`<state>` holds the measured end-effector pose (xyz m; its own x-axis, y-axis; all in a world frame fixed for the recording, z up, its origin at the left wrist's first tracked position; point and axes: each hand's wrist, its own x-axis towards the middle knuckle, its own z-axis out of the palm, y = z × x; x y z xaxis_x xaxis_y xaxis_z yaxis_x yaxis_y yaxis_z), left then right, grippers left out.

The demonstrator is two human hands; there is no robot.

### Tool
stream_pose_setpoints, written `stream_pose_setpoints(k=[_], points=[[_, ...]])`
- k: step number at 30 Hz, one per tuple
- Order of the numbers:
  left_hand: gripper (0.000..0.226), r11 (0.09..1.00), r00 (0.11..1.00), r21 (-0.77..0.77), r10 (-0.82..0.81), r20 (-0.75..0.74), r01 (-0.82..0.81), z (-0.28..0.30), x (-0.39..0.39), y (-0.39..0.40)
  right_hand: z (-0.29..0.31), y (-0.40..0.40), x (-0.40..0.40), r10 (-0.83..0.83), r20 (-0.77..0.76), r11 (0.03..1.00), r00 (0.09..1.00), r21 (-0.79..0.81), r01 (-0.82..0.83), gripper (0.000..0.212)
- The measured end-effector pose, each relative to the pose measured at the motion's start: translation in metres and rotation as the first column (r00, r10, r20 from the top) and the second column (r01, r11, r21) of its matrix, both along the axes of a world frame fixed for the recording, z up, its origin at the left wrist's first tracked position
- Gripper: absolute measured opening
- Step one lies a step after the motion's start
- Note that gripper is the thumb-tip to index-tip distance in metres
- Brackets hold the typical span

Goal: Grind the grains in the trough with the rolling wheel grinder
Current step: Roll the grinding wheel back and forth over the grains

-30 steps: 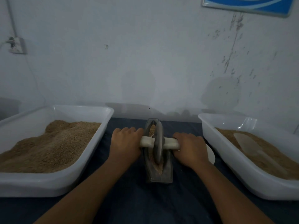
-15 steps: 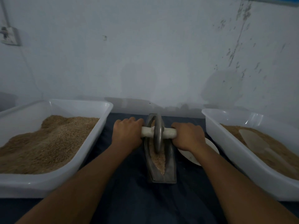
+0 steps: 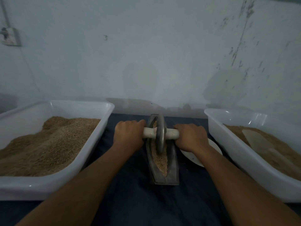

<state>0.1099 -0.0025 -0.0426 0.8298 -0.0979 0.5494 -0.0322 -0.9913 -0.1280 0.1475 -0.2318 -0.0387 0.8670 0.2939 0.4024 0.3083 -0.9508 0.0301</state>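
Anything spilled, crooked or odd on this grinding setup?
Nothing stands out. The grains lie inside the trough, none visible on the dark cloth. The wheel stands upright in the groove, left hand and right hand gripping its handle ends. Both tubs hold their contents.

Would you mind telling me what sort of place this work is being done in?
Probably a small, plain grain-processing workroom. Two white plastic tubs of brown grain flank a metal grinding trough on a dark cloth-covered table, against a scuffed, bare painted wall.
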Motion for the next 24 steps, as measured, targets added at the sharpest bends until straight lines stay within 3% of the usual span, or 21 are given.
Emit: stream_pose_setpoints(k=[11, 14, 20, 24], points=[[0.029, 0.997, 0.997, 0.073, -0.007, 0.073, 0.002, -0.002, -0.035, -0.005, -0.016, -0.006, -0.026, -0.035, 0.187, 0.999, 0.982, 0.018, 0.032, 0.011], [0.027, 0.998, 0.995, 0.055, -0.032, 0.099, 0.026, -0.003, -0.046, -0.007, -0.025, -0.006, -0.039, -0.066, 0.271, 0.994, 0.960, 0.102, 0.039, 0.011], [0.026, 0.993, 0.979, -0.046, -0.098, 0.180, 0.108, -0.003, -0.067, -0.007, -0.029, -0.005, -0.049, -0.025, 0.376, 0.972, 0.926, 0.225, -0.065, 0.012], [0.024, 0.993, 0.985, -0.054, -0.093, 0.146, 0.102, 0.000, -0.075, -0.006, -0.033, -0.009, -0.052, 0.018, 0.399, 0.952, 0.917, 0.274, -0.138, 0.010]])
